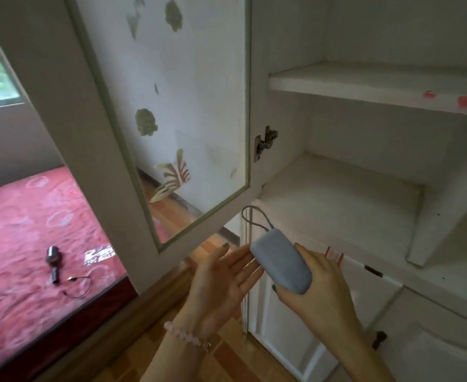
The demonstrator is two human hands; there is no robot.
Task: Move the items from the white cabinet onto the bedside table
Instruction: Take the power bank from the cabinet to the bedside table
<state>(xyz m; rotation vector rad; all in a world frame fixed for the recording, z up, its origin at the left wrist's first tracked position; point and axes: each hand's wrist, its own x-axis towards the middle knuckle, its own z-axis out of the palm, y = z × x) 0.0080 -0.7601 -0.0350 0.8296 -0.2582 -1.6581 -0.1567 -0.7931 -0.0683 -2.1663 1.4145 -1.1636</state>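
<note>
Before white cabinet [337,210], right hand [317,288] gripping grey pouch [280,264], loop end up-left, left hand [221,279] open.

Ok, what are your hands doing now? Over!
Right hand gripping the grey-blue pouch below the white cabinet shelf. Left hand open, palm up beside it. Nothing blocking. Bedside table not in view.

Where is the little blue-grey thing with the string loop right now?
The blue-grey pouch is low in the middle of the head view, held in the right hand, beside the open left hand, just in front of the white cabinet shelves.
</note>
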